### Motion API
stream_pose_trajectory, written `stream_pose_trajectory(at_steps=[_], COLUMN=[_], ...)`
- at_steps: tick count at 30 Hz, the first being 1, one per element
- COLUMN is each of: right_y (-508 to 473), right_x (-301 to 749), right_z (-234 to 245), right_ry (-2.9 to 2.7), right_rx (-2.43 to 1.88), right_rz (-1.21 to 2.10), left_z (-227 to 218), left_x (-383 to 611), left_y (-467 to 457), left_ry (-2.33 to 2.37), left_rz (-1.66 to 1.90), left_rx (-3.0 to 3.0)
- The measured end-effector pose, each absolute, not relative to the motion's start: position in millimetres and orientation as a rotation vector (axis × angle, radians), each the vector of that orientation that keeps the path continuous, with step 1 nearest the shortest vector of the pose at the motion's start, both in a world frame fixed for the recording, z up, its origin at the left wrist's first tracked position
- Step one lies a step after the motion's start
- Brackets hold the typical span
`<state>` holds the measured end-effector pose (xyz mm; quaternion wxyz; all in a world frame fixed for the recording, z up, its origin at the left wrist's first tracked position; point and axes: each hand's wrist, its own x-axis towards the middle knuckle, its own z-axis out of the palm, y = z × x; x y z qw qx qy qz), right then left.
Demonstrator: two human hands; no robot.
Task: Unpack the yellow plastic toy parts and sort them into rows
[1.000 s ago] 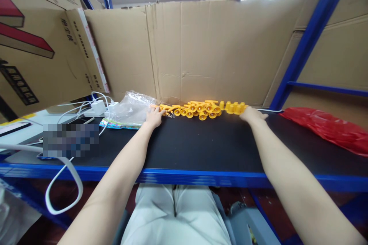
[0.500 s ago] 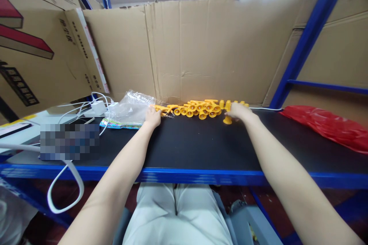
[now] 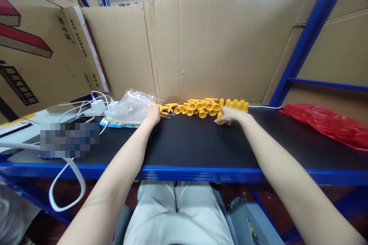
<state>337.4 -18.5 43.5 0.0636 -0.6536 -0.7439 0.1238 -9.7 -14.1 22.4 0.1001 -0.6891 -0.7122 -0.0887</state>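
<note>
My right hand [image 3: 232,115] is closed around a yellow cone-shaped plastic piece [image 3: 220,118], just in front of the back rows. Beside it lies a pile of yellow cone-shaped pieces [image 3: 201,108], their hollow wide ends facing me. Behind the hand, several yellow pieces [image 3: 235,103] stand upright in rows. My left hand [image 3: 153,115] rests at the left end, fingers bent in by thin yellow branched pieces [image 3: 171,106]; its fingertips are partly hidden, so what it grips is unclear. Small shiny coils, like springs [image 3: 170,115], lie right of it.
A clear plastic bag [image 3: 130,105] lies left of my left hand, over a colourful packet [image 3: 120,123]. White cables and a charger [image 3: 98,107] are farther left. A red plastic bag [image 3: 324,124] is at the right. Cardboard [image 3: 195,49] walls off the back of the black tabletop [image 3: 198,141].
My right hand has moved a little left and toward me with the cone-shaped piece, uncovering more of the upright rows. My left hand stays at nearly the same place.
</note>
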Motion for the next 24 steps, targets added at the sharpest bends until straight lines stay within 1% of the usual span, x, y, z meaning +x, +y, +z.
stream_pose_trajectory(at_steps=[4, 10, 15, 24], right_y=[-29, -39, -42, -38], right_x=[327, 312, 299, 292], right_z=[54, 58, 55, 45], right_ry=[-2.179, -2.281, -2.337, -2.33], right_rx=[-1.999, -1.781, -1.584, -1.421], right_rz=[0.374, 0.111, 0.136, -0.022], left_z=[26, 29, 28, 24], left_x=[-7, 0, 8, 12], left_y=[-17, -18, -21, -25], left_ry=[-2.113, -1.97, -1.762, -1.632], left_rz=[-0.374, -0.611, -0.654, -0.688], left_rx=[-2.036, -2.112, -2.326, -2.434])
